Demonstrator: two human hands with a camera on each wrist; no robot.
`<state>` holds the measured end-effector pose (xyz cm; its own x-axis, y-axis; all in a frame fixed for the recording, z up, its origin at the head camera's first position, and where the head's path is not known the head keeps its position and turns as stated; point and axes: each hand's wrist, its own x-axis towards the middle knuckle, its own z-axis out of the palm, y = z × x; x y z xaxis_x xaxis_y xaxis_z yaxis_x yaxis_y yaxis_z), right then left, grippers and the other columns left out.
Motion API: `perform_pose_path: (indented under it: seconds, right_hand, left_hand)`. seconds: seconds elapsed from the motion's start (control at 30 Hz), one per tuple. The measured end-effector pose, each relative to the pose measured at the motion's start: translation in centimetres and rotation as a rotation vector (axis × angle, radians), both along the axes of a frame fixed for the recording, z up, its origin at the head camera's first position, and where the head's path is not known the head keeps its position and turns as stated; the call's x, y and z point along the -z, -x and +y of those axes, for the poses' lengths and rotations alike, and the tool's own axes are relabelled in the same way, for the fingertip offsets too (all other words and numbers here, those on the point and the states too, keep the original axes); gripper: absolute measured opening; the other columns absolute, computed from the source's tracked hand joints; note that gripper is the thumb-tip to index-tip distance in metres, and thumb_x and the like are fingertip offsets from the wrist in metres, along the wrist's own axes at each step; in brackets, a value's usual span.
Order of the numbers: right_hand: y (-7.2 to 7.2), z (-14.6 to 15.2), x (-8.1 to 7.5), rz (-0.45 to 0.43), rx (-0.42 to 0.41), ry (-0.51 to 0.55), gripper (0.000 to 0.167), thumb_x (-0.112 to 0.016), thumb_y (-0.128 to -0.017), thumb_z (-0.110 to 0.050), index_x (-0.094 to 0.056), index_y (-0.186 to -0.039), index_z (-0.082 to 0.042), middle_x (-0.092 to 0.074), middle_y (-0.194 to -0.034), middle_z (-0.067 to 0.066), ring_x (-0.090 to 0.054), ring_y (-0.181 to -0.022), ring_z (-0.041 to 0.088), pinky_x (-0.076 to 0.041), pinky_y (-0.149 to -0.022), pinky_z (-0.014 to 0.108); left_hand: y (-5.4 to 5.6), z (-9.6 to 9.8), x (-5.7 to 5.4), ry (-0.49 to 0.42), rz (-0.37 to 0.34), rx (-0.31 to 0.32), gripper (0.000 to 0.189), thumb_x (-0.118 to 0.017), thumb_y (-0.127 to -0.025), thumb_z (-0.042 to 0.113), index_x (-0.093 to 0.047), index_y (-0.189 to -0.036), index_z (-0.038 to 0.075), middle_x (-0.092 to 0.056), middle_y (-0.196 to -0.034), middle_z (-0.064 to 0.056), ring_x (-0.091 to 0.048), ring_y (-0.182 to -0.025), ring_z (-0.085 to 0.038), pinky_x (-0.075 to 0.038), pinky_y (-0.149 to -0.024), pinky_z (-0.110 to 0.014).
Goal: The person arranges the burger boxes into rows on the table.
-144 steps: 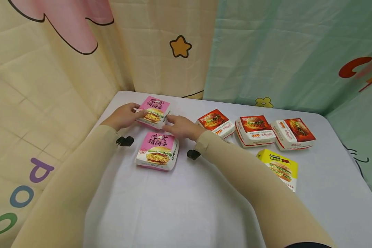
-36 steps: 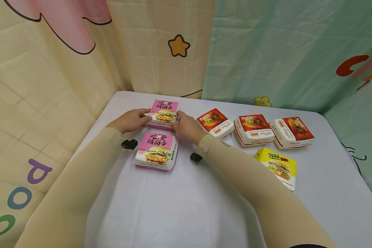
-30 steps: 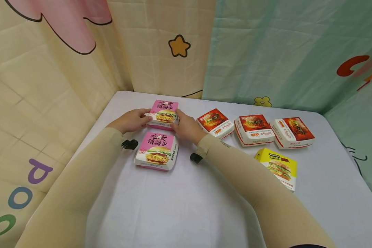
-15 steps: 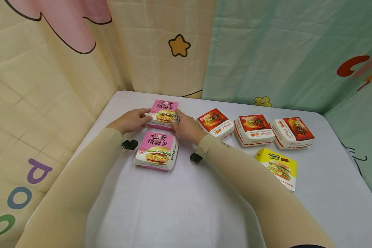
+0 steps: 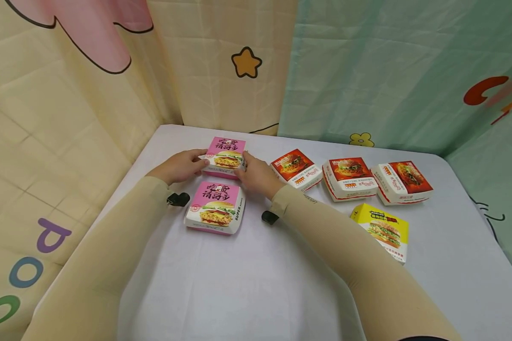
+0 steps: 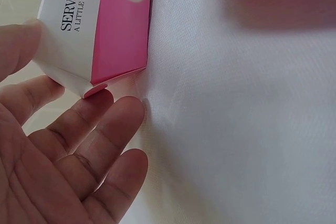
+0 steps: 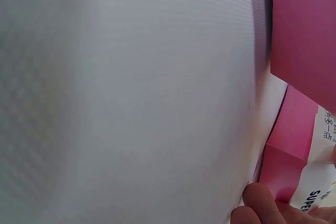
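Toward the back left of the table, a pink-and-white burger box (image 5: 226, 148) lies between both hands. My left hand (image 5: 180, 166) grips its left side; in the left wrist view the thumb and index finger are at the corner of the box (image 6: 121, 35), the other fingers (image 6: 110, 135) loosely bent beside it. My right hand (image 5: 259, 176) holds the right side, with fingertips (image 7: 258, 199) low against the box (image 7: 283, 169) in the right wrist view. Just in front sits a second pink burger box (image 5: 216, 208), lid up, touched by neither hand.
Three red-and-white burger boxes (image 5: 351, 176) stand in a row at the back right. A yellow burger box (image 5: 384, 229) lies in front of them, partly behind the right sleeve (image 5: 324, 246). Printed curtains (image 5: 222, 94) hang behind the white table (image 5: 239, 293).
Since the earliest frame the farther pink box has shifted right and slightly nearer, with both hands moving along. Over the last second hands and boxes have kept their places.
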<state>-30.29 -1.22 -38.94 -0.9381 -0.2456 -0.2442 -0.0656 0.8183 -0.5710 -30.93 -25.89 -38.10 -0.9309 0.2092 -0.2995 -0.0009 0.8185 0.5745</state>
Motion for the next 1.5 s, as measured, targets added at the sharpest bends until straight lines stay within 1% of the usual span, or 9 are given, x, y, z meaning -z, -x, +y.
perform_pose_path:
  seconds: [0.4,0.7,1.03,1.5]
  right_hand:
    - [-0.02,0.01,-0.06,-0.003,-0.004,0.002,0.083,-0.060,-0.105,-0.048,-0.017,-0.171,-0.021,-0.036,-0.171,0.006,-0.036,-0.158,0.028,-0.032,-0.128,0.047]
    - [0.09,0.08,0.17,-0.005,-0.002,0.007,0.083,-0.060,-0.105,-0.048,-0.017,-0.171,-0.022,-0.035,-0.172,0.004,-0.035,-0.158,0.027,-0.032,-0.128,0.047]
    - [0.17,0.14,0.35,-0.020,0.014,0.014,0.083,-0.062,-0.104,-0.049,-0.018,-0.171,-0.025,-0.037,-0.171,0.004,-0.036,-0.158,0.027,-0.032,-0.128,0.049]
    - [0.06,0.22,0.35,-0.013,0.010,0.019,0.083,-0.061,-0.104,-0.049,-0.018,-0.170,-0.025,-0.037,-0.171,0.004,-0.037,-0.157,0.028,-0.033,-0.127,0.049]
  left_hand:
    - [-0.05,0.01,0.03,0.000,-0.005,-0.011,0.072,-0.049,-0.109,0.052,-0.027,-0.168,0.019,-0.063,-0.140,-0.018,-0.059,-0.121,-0.031,-0.044,-0.111,-0.056]
    - [-0.10,0.04,-0.03,-0.008,-0.006,-0.005,0.072,-0.049,-0.109,0.052,-0.026,-0.169,0.018,-0.062,-0.141,-0.019,-0.059,-0.122,-0.032,-0.043,-0.112,-0.057]
    - [-0.07,0.06,0.11,-0.025,-0.027,-0.025,0.072,-0.050,-0.109,0.052,-0.027,-0.169,0.020,-0.062,-0.142,-0.018,-0.060,-0.123,-0.032,-0.042,-0.114,-0.058]
    - [-0.13,0.03,0.22,-0.029,-0.015,-0.026,0.070,-0.050,-0.109,0.050,-0.027,-0.168,0.019,-0.062,-0.141,-0.018,-0.060,-0.121,-0.031,-0.044,-0.112,-0.056]
